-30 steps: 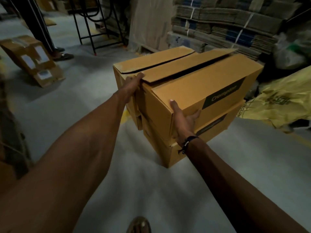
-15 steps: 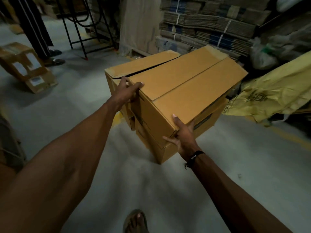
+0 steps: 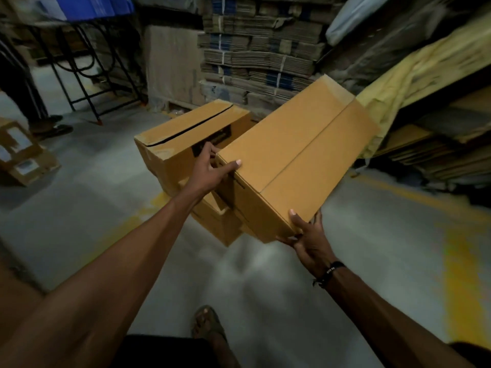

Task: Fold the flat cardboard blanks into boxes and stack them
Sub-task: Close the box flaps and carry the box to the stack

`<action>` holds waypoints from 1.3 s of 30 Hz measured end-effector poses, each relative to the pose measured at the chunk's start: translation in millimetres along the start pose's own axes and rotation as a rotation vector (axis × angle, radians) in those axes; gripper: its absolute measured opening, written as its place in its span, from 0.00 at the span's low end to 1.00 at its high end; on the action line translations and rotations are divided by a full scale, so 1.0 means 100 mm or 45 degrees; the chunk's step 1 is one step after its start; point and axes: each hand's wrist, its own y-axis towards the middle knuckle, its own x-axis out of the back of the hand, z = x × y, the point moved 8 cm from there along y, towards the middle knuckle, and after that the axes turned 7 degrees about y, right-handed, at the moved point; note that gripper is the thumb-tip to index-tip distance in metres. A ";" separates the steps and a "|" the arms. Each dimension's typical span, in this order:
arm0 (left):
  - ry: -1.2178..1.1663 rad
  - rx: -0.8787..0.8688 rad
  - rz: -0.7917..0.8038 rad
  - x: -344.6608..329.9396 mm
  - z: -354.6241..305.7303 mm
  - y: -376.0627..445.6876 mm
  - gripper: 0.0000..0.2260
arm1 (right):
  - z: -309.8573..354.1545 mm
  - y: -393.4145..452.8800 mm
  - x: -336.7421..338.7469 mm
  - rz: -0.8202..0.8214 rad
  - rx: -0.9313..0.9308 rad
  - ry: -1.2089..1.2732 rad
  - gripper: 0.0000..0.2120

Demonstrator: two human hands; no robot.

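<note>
Box [image 3: 292,158] held in both hands, stacked boxes [image 3: 186,139] just behind, bundled blanks [image 3: 255,57] beyond

Head-worn camera looks forward and down, close over both forearms.

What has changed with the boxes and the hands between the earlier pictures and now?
The folded box was resting on the lower box a second ago; now it is lifted and tilted, its far end raised toward the right. The left hand and right hand kept their grip at its near corners. The neighbouring box with the open seam and the lower box stayed in place.
</note>
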 end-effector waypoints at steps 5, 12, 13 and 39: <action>-0.028 0.012 0.101 -0.78 -0.34 -0.55 0.27 | 0.78 -0.69 0.74 -0.070 0.021 -0.151 0.40; 0.069 0.168 0.519 -2.16 -0.33 -1.31 0.38 | 1.58 -1.62 1.92 -0.224 0.011 -0.356 0.35; 0.078 0.190 0.542 -2.35 -0.30 -1.36 0.39 | 1.62 -1.73 2.08 -0.251 0.002 -0.392 0.35; 0.701 0.439 1.111 -4.61 1.19 -2.89 0.37 | 0.57 -2.23 4.66 -0.617 -0.331 -1.059 0.42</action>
